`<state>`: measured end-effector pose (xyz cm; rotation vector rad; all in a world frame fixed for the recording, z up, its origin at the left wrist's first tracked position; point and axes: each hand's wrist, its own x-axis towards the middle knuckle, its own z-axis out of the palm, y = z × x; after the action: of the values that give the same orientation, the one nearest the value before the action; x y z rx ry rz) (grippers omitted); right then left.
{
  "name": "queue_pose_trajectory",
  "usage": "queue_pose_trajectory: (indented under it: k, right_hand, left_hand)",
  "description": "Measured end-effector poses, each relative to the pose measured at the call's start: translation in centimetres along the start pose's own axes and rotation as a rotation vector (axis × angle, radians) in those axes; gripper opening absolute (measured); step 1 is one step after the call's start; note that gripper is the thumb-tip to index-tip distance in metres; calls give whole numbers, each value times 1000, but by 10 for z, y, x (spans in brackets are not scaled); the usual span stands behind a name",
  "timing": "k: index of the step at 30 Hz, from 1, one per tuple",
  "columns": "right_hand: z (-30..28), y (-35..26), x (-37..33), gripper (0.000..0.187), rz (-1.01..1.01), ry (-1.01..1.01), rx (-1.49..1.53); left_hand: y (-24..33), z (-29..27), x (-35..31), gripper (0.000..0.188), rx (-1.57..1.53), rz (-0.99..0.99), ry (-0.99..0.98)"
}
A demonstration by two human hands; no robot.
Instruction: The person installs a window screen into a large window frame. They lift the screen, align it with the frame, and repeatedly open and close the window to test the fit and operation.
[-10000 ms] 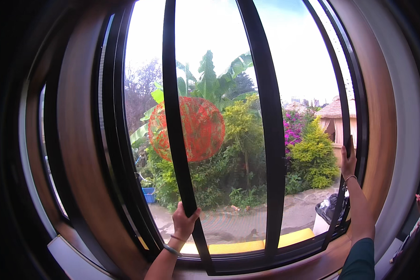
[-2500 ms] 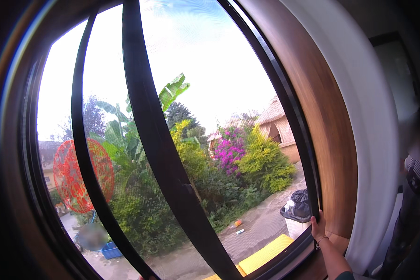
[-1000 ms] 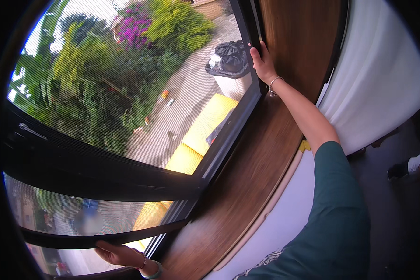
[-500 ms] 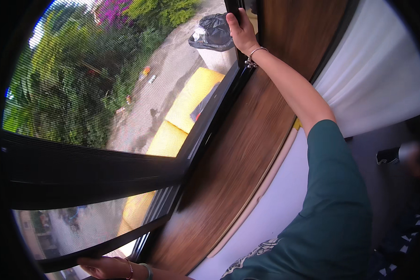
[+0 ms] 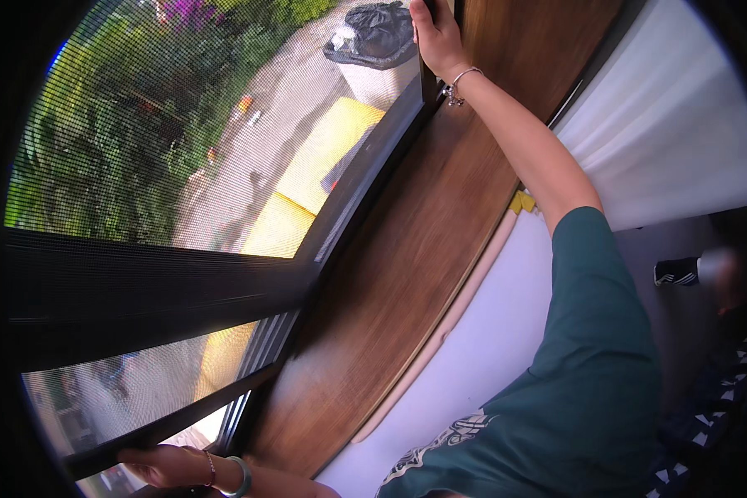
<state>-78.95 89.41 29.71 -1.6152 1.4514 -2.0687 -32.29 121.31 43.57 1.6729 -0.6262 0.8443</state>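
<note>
A dark-framed sliding window with mesh screen (image 5: 141, 149) fills the left of the view. At the lower left, my left hand (image 5: 162, 466), with a thin bracelet and a pale green bangle, is closed on the edge of a narrow dark sash frame (image 5: 174, 407); some of its fingers are hidden behind it. My right arm, in a green sleeve, stretches up to the top centre. There my right hand (image 5: 440, 41), wearing a silver charm bracelet, grips an upright black frame (image 5: 425, 79). Its thumb shows on the near side, and the picture's top edge cuts off part of the hand.
A brown wooden sill (image 5: 390, 249) runs along the window, with a pink edge strip (image 5: 440, 332) and yellow tape (image 5: 521, 201). White curtain (image 5: 664, 124) hangs at right. Outside are a bagged bin (image 5: 373, 41), a yellow pad (image 5: 307, 183) and bushes. A person's shoe (image 5: 676, 272) shows at right.
The whole view has shifted, so the window and sill sit slightly higher and more to the left. My right hand is nearer the top edge. More of the gap below the left sash frame shows.
</note>
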Motion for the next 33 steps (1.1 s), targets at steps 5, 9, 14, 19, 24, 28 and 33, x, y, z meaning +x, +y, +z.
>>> queue_pose_trajectory:
  k: [5,9,14,19,24,28,33]
  right_hand:
    - [5,1,5,62,-293,179,-122]
    - [-7,-20,-6,38,111,-108,164]
    - [-4,-24,-9,37,77,-62,140]
    - [-4,-31,-3,37,40,-63,127]
    - [11,9,2,60,-145,102,-13]
    - [6,-14,-3,55,-64,34,55]
    - [9,-19,-9,39,-13,1,159]
  left_hand:
    - [-21,-4,12,47,168,137,-37]
    - [-15,-8,9,49,235,161,-75]
    - [-21,-3,11,46,101,226,-65]
    - [-31,-13,22,47,150,256,-90]
    - [-30,-5,24,46,135,194,-92]
    - [-36,-9,29,47,215,334,-96]
    - [-33,-4,26,48,246,328,-76]
